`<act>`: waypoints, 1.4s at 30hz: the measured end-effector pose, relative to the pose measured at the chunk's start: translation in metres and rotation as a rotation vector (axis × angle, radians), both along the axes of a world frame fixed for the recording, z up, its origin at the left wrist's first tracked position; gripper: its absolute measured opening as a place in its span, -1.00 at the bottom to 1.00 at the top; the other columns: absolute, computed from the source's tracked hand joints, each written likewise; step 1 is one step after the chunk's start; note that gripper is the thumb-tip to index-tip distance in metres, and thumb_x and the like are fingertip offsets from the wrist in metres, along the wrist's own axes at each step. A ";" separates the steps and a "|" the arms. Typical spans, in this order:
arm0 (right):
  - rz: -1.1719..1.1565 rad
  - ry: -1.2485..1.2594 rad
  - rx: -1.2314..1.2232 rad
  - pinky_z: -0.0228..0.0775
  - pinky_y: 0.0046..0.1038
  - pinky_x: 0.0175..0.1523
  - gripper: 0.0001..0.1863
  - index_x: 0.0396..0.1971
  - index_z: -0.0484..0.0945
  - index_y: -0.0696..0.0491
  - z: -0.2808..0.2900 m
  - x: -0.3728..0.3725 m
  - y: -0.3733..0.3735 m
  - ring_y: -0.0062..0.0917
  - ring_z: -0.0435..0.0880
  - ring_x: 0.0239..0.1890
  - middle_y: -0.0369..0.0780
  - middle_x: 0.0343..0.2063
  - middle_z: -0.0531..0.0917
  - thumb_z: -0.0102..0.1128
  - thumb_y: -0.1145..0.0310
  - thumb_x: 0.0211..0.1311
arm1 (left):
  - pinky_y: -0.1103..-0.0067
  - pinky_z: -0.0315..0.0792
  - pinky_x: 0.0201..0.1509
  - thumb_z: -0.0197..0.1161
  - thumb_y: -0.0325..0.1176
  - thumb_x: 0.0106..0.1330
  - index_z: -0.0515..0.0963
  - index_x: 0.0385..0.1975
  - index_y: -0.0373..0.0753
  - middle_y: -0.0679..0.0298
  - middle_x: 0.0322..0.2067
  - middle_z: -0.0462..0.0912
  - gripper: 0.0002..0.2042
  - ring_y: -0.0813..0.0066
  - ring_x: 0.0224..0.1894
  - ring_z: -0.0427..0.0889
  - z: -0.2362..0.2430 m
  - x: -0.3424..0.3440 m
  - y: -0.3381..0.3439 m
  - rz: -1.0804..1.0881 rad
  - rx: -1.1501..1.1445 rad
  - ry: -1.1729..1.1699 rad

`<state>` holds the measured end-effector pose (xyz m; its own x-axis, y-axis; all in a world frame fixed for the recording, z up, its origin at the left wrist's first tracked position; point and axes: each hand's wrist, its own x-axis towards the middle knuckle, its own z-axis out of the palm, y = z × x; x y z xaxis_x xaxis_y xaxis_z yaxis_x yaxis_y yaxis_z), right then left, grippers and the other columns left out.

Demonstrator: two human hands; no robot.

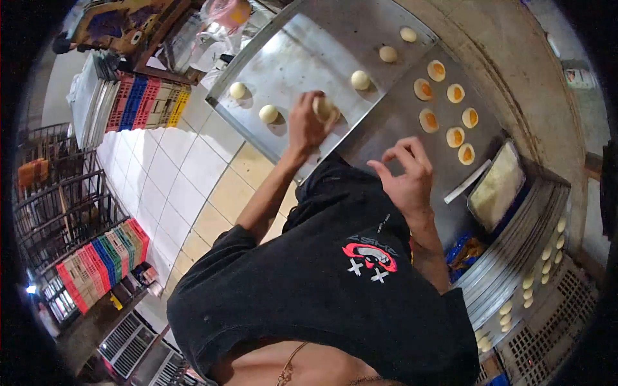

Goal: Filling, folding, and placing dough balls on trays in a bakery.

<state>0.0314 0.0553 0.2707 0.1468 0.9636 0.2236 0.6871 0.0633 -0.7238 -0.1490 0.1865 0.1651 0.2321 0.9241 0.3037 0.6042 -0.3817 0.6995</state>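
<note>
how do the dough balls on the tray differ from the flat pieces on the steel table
The dough balls on the metal tray are round, plain and pale; the flat dough rounds on the steel table are pressed flat with orange filling in the centre. The balls lie in a spaced line, the rounds in a close cluster. The left hand holds one ball. Both are small, pale dough portions.

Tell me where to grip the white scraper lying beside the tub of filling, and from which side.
Take the white scraper by its long edges near the middle, coming from above: it lies flat on the steel table, the tub close alongside.
</note>
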 end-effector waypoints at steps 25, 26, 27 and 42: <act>-0.504 0.105 -0.159 0.39 -0.35 -0.24 -0.80 -0.58 0.52 0.12 -0.028 0.084 -0.122 -0.30 0.56 -0.36 -0.21 -0.49 0.51 0.42 0.44 -0.11 | 0.25 0.44 -0.14 0.10 -0.44 0.19 0.48 -0.02 -0.15 -0.01 -0.24 0.52 -0.68 -0.03 -0.19 0.53 -0.168 0.245 0.016 -0.522 -0.001 0.173; -0.509 0.109 -0.164 0.40 -0.36 -0.27 -0.81 -0.57 0.53 0.13 -0.026 0.089 -0.123 -0.31 0.57 -0.39 -0.21 -0.50 0.53 0.42 0.45 -0.10 | 0.27 0.44 -0.16 0.11 -0.45 0.18 0.50 -0.04 -0.14 -0.01 -0.21 0.53 -0.69 -0.04 -0.20 0.53 -0.173 0.248 0.020 -0.593 -0.007 0.055; -0.544 0.115 -0.174 0.41 -0.37 -0.29 -0.82 -0.56 0.53 0.13 -0.028 0.096 -0.129 -0.33 0.58 -0.42 -0.21 -0.51 0.54 0.41 0.45 -0.09 | 0.35 0.45 -0.15 0.09 -0.45 0.26 0.45 -0.05 -0.20 0.07 -0.17 0.56 -0.74 0.11 -0.17 0.56 -0.158 0.260 0.014 -0.665 -0.123 0.087; -0.571 1.610 0.210 0.50 -0.53 -0.09 -0.83 -0.21 0.56 0.17 -0.031 0.130 -0.114 -0.61 0.62 -0.25 -0.24 -0.27 0.64 0.21 0.46 0.22 | 0.49 0.46 0.06 0.07 -0.38 0.37 0.35 -0.12 -0.17 0.15 0.07 0.46 -0.85 0.39 -0.05 0.52 0.045 0.186 -0.100 -0.613 -1.340 -1.399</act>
<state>0.1615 -0.0584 0.2392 0.6195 0.6893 -0.3757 -0.6980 0.2647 -0.6653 0.0373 0.0861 0.2100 0.7982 0.5824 -0.1537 -0.4733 0.7643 0.4379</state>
